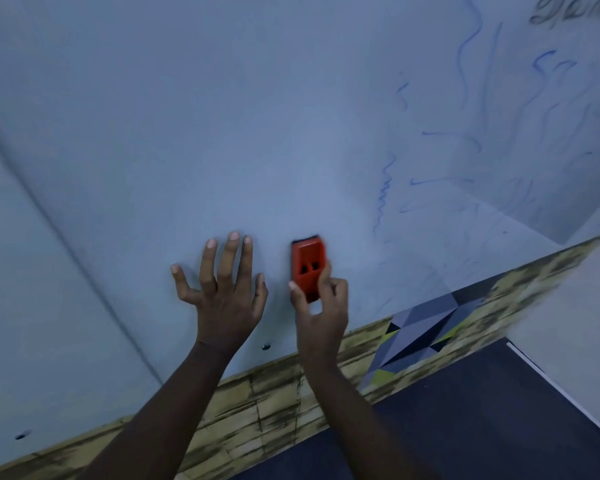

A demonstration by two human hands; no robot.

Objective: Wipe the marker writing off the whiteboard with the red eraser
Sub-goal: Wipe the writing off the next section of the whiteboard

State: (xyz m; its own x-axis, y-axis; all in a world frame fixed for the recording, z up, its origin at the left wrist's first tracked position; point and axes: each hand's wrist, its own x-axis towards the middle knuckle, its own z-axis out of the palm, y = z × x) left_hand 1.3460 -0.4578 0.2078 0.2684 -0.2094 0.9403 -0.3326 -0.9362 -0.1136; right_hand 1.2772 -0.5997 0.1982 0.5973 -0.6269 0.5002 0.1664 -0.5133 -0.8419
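Note:
The whiteboard (222,116) fills most of the view. My right hand (321,306) grips the red eraser (307,265) by its lower end and presses its dark felt face against the board. Just to its left, my left hand (224,289) rests flat on the board with fingers spread. Blue marker writing (465,133) runs in smeared strokes over the board's right part, above and to the right of the eraser. Darker writing (568,12) sits at the top right corner.
Below the board runs a yellowish brick-patterned strip (264,396) with a grey, black and yellow geometric panel (420,334). Dark floor (465,427) lies beneath. A seam (66,237) crosses the board at the left, with small dark screws near its lower edge.

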